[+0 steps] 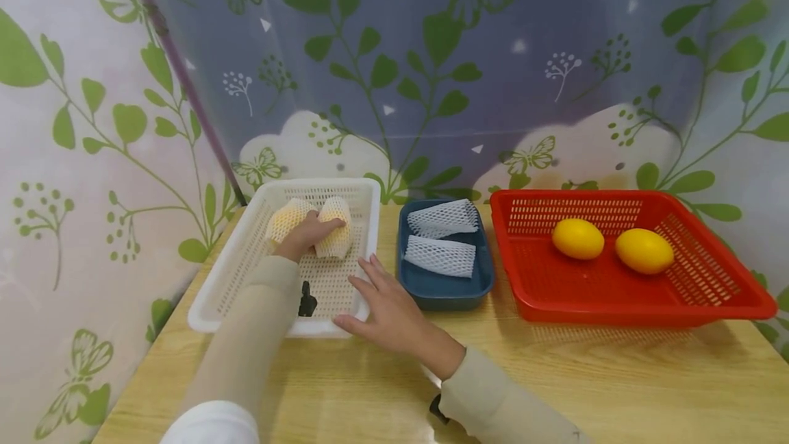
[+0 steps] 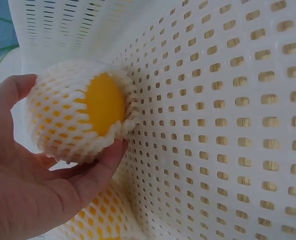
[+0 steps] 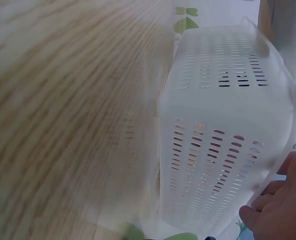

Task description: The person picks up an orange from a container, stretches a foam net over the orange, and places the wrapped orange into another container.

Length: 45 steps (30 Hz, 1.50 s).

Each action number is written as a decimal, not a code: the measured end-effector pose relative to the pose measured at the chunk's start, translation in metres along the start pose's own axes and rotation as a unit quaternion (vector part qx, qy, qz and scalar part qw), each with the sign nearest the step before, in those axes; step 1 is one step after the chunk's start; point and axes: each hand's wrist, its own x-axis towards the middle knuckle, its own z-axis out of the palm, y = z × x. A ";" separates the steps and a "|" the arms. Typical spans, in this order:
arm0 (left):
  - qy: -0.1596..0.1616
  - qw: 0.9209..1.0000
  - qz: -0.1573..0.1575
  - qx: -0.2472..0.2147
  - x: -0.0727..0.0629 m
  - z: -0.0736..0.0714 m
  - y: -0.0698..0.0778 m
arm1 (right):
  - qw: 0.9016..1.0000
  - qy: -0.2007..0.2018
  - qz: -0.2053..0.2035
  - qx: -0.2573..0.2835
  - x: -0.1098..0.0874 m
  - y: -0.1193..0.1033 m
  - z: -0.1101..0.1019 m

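Note:
Inside the white basket [image 1: 212, 317], my left hand [image 1: 305, 231] grips a yellow oval fruit in a white foam net sleeve [image 1: 335, 245]. The left wrist view shows the thumb on one side of the netted fruit [image 2: 62, 117] and fingers under it; bare yellow shows at the sleeve's open end. A second netted yellow fruit [image 1: 285, 219] lies beside it, partly hidden by the hand. My right hand [image 1: 391, 310], fingers spread, is at the basket's near right rim; in the right wrist view its fingertips [image 3: 250, 215] are by the rim.
A blue tray [image 1: 444, 301] with two white foam net sleeves [image 1: 440, 256] stands right of the white basket. Farther right, a red basket [image 1: 616, 312] holds two bare yellow fruits [image 1: 578, 238]. All stand on a wooden table [image 1: 555, 368] before a patterned curtain [image 1: 394, 53].

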 end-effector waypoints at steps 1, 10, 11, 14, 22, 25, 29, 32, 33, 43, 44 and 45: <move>-0.001 1.000 -0.001 0.004 0.000 0.000 0.000 | 1.000 -0.001 0.001 -0.001 0.000 0.000 0.000; -0.002 0.999 -0.018 0.042 0.002 -0.001 0.004 | 1.000 -0.001 0.002 0.004 0.000 -0.001 -0.001; -0.002 0.999 -0.022 0.042 0.002 -0.001 0.004 | 1.000 -0.001 0.002 0.005 0.000 -0.001 -0.001; -0.002 0.999 -0.024 0.049 0.002 -0.001 0.004 | 1.000 -0.001 0.002 0.003 0.000 -0.001 0.000; 0.000 0.997 -0.021 0.079 -0.007 -0.001 0.010 | 1.000 -0.005 0.001 0.006 0.000 -0.002 0.000; -0.005 0.995 -0.014 0.099 -0.012 -0.002 0.012 | 1.000 -0.006 0.001 0.004 0.000 -0.001 0.000; -0.004 0.992 -0.010 0.123 -0.020 -0.006 0.016 | 1.000 -0.004 0.003 0.003 0.000 -0.001 0.001; -0.004 0.991 -0.010 0.136 -0.025 -0.009 0.019 | 1.000 -0.001 0.005 0.009 0.000 -0.002 0.001; -0.005 0.991 -0.011 0.136 -0.027 -0.011 0.019 | 1.000 0.000 0.005 0.011 0.000 -0.002 0.001; -0.010 0.987 0.004 0.160 -0.036 -0.022 0.024 | 1.000 -0.014 0.004 0.019 0.001 -0.003 -0.008; -0.010 0.986 0.007 0.168 -0.038 -0.023 0.025 | 1.000 -0.013 0.005 0.026 0.001 -0.004 -0.012; -0.009 0.984 0.010 0.176 -0.040 -0.024 0.026 | 0.999 -0.011 0.006 0.033 0.001 -0.004 -0.016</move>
